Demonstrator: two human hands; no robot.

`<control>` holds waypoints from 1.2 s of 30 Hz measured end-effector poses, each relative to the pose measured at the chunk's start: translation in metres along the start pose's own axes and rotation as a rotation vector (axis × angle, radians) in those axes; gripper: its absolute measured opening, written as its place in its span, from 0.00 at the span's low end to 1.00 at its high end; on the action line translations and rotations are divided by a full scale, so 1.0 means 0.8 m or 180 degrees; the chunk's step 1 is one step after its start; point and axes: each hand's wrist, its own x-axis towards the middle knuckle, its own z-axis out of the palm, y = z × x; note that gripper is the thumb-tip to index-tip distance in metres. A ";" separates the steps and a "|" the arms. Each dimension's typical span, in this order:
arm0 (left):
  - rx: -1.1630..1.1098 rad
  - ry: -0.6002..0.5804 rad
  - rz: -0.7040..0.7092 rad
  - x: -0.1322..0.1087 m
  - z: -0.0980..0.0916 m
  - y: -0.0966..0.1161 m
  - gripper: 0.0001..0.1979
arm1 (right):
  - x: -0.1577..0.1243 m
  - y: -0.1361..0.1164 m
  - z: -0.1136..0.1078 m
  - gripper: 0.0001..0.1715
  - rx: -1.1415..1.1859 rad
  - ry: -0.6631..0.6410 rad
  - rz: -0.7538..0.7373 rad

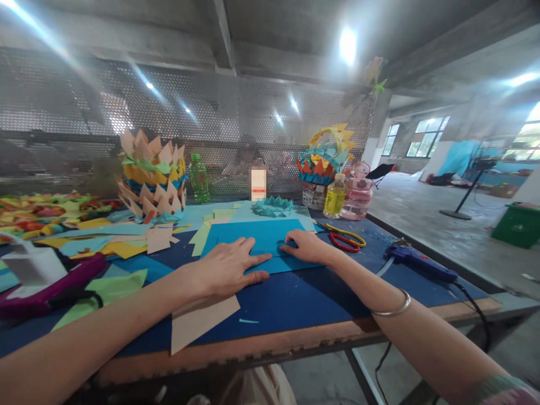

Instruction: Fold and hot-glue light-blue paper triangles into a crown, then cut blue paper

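Note:
A sheet of bright blue paper point(257, 229) lies on the dark blue tabletop in front of me. My left hand point(230, 264) rests flat on its left part, fingers spread, holding nothing. On the right part, my right hand point(306, 246) has its fingers curled and pinched at a small raised blue edge, which looks like part of the paper. The fingers partly hide that spot. A line like a fold or overlap runs across the sheet between the hands. Under my left wrist lies a pale peach paper piece point(206, 323).
Scissors point(348, 239) and a blue glue gun point(422, 264) lie to the right. Behind stand a teal paper ring point(273, 207), a yellow-labelled bottle point(334, 197), a pink jug point(357, 194) and stacked paper crowns point(152, 185). Left are paper scraps point(97, 239) and a purple power strip point(54, 287).

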 end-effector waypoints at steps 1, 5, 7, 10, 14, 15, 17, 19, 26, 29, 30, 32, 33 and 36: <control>0.0013 -0.0003 0.0001 0.002 0.000 0.001 0.30 | 0.000 0.000 0.001 0.21 -0.0011 0.0014 -0.0003; 0.0066 0.0117 0.0015 0.013 0.002 0.005 0.31 | -0.001 -0.003 0.002 0.26 0.0013 0.0023 0.0021; 0.0105 0.0162 0.0022 0.017 0.004 0.006 0.32 | -0.002 -0.005 0.001 0.27 0.0051 0.0017 0.0060; 0.0229 0.0184 0.0013 0.020 0.005 0.007 0.32 | -0.004 -0.007 -0.002 0.29 0.0125 -0.0060 0.0092; 0.0333 0.0167 -0.0021 0.019 0.005 0.010 0.32 | -0.005 -0.006 -0.006 0.32 0.0175 -0.0180 0.0047; 0.0323 0.0176 -0.0033 0.019 0.005 0.011 0.32 | -0.005 -0.005 -0.007 0.32 0.0180 -0.0181 0.0025; 0.0289 0.0202 -0.0065 0.018 0.004 0.012 0.31 | -0.004 -0.004 -0.006 0.31 0.0191 -0.0182 0.0002; 0.0270 0.0198 -0.0103 0.018 0.004 0.013 0.31 | -0.003 -0.002 -0.006 0.31 0.0201 -0.0203 0.0048; 0.0246 0.0176 -0.0111 0.019 0.008 0.011 0.33 | -0.001 0.000 -0.013 0.26 0.0372 -0.0291 0.0113; 0.0362 0.0114 -0.0080 0.020 0.008 0.010 0.33 | -0.004 0.003 -0.020 0.25 0.0458 -0.0375 0.0114; 0.0387 0.0086 -0.0071 0.020 0.007 0.009 0.33 | -0.004 0.004 -0.022 0.25 0.0474 -0.0411 0.0116; 0.0402 0.0042 -0.0079 0.020 0.005 0.009 0.33 | -0.005 0.008 -0.024 0.23 0.0529 -0.0488 0.0099; 0.0395 0.0022 -0.0085 0.020 0.004 0.009 0.33 | -0.004 0.010 -0.025 0.22 0.0575 -0.0529 0.0080; 0.0336 0.0009 -0.0115 0.018 0.002 0.007 0.33 | -0.003 0.016 -0.025 0.21 0.0700 -0.0609 0.0041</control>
